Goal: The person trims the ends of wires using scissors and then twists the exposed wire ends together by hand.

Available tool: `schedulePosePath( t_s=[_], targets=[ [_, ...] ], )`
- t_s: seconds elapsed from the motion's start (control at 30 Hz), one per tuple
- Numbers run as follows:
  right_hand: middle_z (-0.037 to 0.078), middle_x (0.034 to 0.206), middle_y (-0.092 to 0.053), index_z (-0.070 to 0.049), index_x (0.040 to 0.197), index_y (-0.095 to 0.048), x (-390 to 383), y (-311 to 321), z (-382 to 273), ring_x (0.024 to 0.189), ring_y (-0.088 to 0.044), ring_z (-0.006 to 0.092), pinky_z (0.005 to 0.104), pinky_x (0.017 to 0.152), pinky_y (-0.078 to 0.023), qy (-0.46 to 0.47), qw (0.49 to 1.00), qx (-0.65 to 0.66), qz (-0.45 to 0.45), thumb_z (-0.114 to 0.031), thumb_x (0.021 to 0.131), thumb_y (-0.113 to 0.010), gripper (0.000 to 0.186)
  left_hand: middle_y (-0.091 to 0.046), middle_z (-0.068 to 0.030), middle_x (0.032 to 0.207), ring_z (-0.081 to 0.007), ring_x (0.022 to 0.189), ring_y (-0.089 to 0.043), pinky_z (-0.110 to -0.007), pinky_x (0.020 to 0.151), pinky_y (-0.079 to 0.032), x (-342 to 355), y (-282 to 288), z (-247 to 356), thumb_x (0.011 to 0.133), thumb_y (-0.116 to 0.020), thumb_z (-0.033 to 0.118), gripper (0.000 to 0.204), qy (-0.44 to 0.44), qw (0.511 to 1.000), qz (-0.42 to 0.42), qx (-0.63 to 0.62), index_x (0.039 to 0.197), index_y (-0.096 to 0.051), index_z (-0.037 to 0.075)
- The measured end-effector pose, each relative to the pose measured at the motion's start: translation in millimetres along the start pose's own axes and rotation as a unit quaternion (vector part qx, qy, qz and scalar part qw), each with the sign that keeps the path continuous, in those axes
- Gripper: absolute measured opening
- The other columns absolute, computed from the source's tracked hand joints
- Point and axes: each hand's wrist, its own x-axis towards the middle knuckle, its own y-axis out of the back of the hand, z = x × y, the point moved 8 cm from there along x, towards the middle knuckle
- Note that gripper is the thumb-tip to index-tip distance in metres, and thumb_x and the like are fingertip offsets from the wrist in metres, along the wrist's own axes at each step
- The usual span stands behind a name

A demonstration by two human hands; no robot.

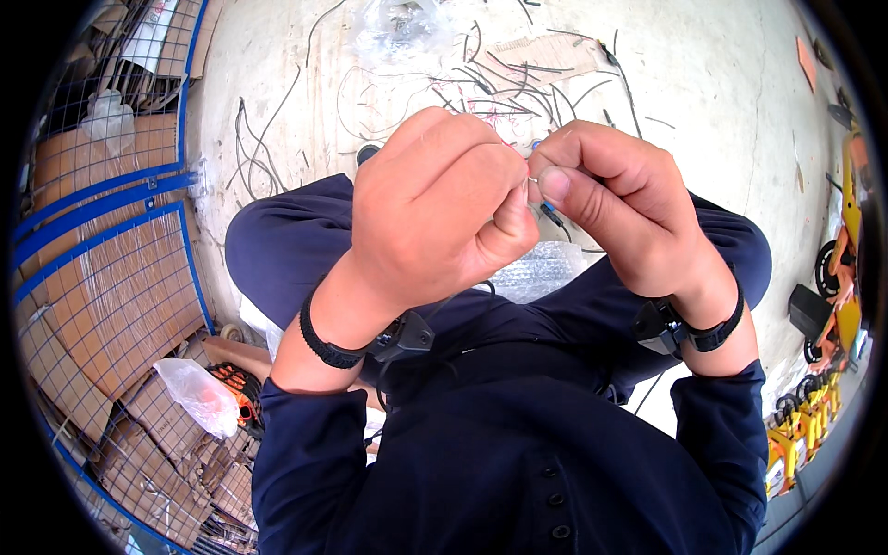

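While the person sits over a pale concrete floor (pixel 721 83), both hands are raised close together in front of the chest. The left hand (pixel 435 213) is curled almost into a fist, thumb pressed against the bent forefinger, and the right hand (pixel 615 199) is closed the same way, its thumb tip facing the left one. Between the two thumbs a thin pale wire (pixel 532 180) shows as a short bright sliver; each hand pinches one end of it, and the rest of it is hidden by the fingers. Just below the right thumb a small dark and blue piece (pixel 552 215) hangs down; I cannot tell whether it is joined to the wire.

Each wrist wears a black strap (pixel 324 344) with a small dark device. A sheet of bubble wrap (pixel 541 270) lies on the lap of the dark blue trousers. Loose dark wires (pixel 499 88) are scattered on the floor beyond the hands. At the left stands a blue wire cage (pixel 102 236) holding flattened cardboard. Yellow toy vehicles (pixel 837 277) sit at the right edge.
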Motion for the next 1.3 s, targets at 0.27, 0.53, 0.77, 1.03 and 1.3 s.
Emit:
schedulePosePath(
  t_s=[0.27,0.53,0.77,1.03,1.3],
  targets=[
    [-0.002,0.076,-0.053,-0.001,0.092,-0.059,-2.4,6.7,-5.9,0.065,-0.04,0.0032,0.0201,0.057,-0.032,-0.081,0.994,0.074,0.005,-0.015,0.095,-0.052,0.016,-0.059,-0.0079,0.07,-0.0245,0.061,-0.056,-0.032,0.054,-0.046,-2.2,15.1,-20.3,0.067,-0.066,0.003,0.011,0.09,0.994,-0.032,-0.058,0.075,-0.059,0.003],
    [0.002,0.072,-0.057,0.0,0.091,-0.059,-1.3,7.2,-1.3,0.066,-0.048,0.0095,0.0253,0.062,-0.042,-0.033,0.999,-0.001,0.022,-0.009,0.094,-0.053,0.011,-0.062,-0.0113,0.082,-0.0247,0.069,-0.061,-0.031,0.058,-0.05,-5.4,-5.1,-7.9,0.071,-0.067,0.005,0.022,0.043,0.997,-0.053,-0.039,0.093,-0.064,0.0],
    [0.012,0.061,-0.051,-0.002,0.087,-0.057,0.9,8.2,-7.2,0.052,-0.051,0.028,0.033,0.05,-0.041,0.053,0.979,-0.192,0.05,-0.004,0.089,-0.054,0.004,-0.063,-0.0139,0.082,-0.0264,0.068,-0.062,-0.032,0.058,-0.051,-9.1,-10.7,-1.6,0.073,-0.067,-0.002,0.023,0.006,0.997,-0.071,0.034,0.096,-0.065,-0.002],
    [0.015,0.064,-0.053,-0.001,0.087,-0.056,2.2,3.9,-8.9,0.057,-0.056,0.0338,0.0365,0.052,-0.043,0.075,0.971,-0.221,0.046,-0.003,0.087,-0.055,0.003,-0.063,-0.0126,0.08,-0.0262,0.067,-0.061,-0.032,0.057,-0.05,-8.5,-10.9,-0.6,0.068,-0.068,-0.002,0.025,0.03,0.993,-0.096,0.055,0.093,-0.066,-0.001],
    [0.012,0.063,-0.053,0.0,0.085,-0.058,1.1,2.1,-4.8,0.054,-0.052,0.0255,0.0328,0.051,-0.041,0.032,0.986,-0.158,0.041,-0.005,0.088,-0.054,0.007,-0.061,-0.008,0.072,-0.0231,0.061,-0.059,-0.03,0.054,-0.048,-6.1,-3.0,1.0,0.061,-0.067,-0.003,0.022,0.041,0.995,-0.04,0.084,0.081,-0.066,0.004]
  ],
)
